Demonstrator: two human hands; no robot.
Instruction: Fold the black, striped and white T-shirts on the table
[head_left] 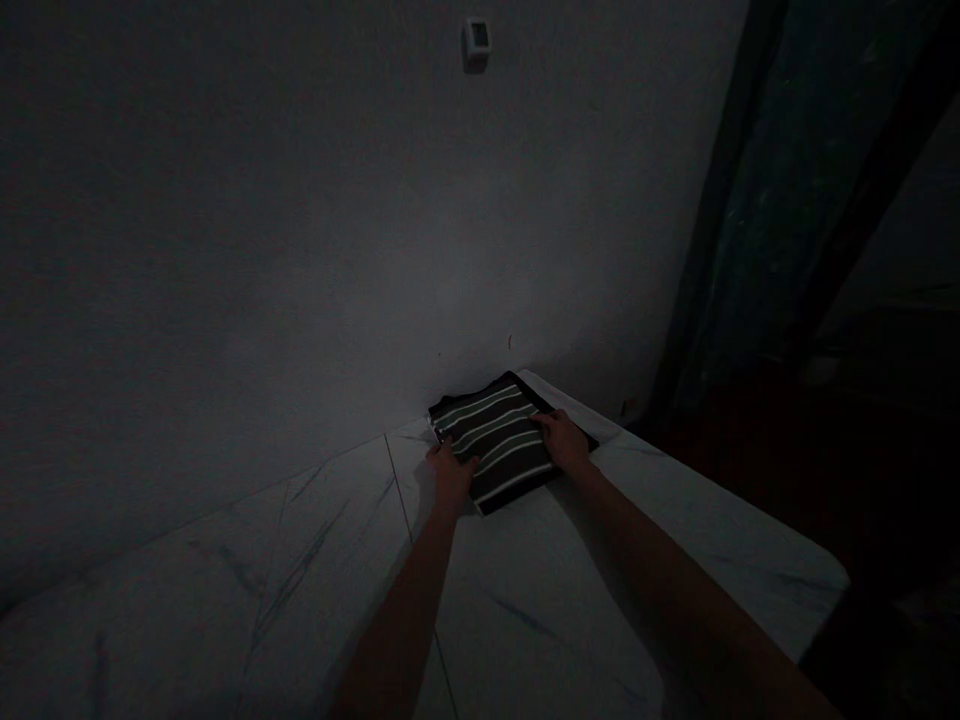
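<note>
A dark cloth (496,432) with pale stripes lies flat, folded into a rough square, at the far corner of the table against the wall. My left hand (450,475) rests at its left edge, thumb and fingers spread apart on the fabric. On the right side of the cloth lies my right hand (566,440), its index finger stretched out across the stripes; the other fingers are hard to see in the dim light. Neither hand visibly lifts the fabric.
The white marbled table (315,600) has a dark seam (401,490) and a rounded right corner. A plain wall (337,250) rises behind it, bearing a small white box (477,42). Dark curtain-like fabric (757,230) hangs at the right, above a dark floor.
</note>
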